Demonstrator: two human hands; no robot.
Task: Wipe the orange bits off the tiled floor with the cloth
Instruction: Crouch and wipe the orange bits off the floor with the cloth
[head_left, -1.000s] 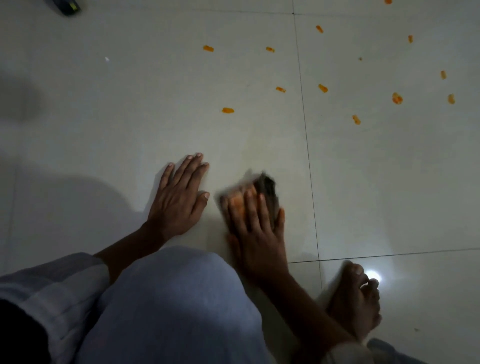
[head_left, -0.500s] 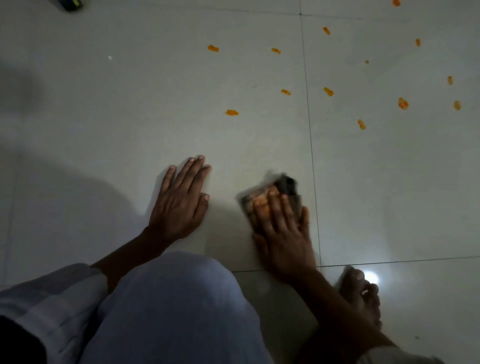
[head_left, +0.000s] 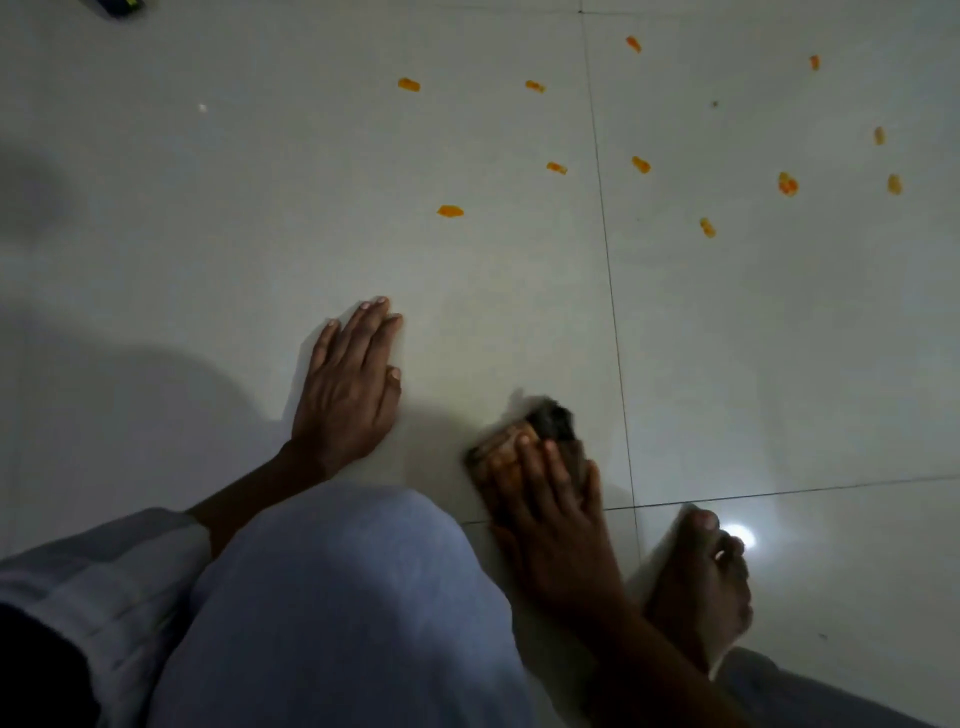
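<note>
Pale glossy tiled floor (head_left: 260, 234) fills my view, dim, with dark grout lines crossing near the lower right and a bright lamp reflection (head_left: 740, 536) just beside a bare foot (head_left: 698, 587). I see no containers and no legible writing.

Largest item: my bent knee (head_left: 332, 608) in light trousers, covering the lower centre. A pale sleeve (head_left: 88, 582) lies at the lower left edge.

My left hand (head_left: 345, 389) rests flat on the floor, palm down, fingers straight and pressed close together, thumb tucked alongside.

My right hand (head_left: 545, 499) lies palm down on the cloth (head_left: 550, 423), fingers straight and slightly spread, pressing it to the floor; the hand is blurred. The cloth is a small dark wad with an orange-stained patch, just left of the vertical grout line, near the tile's lower right corner.

Orange bits (head_left: 450, 210) are scattered across the upper centre and upper right of the floor, well apart from the cloth, on both sides of the grout line.

A dark object (head_left: 120, 5) sits at the top left edge; I cannot identify it.
</note>
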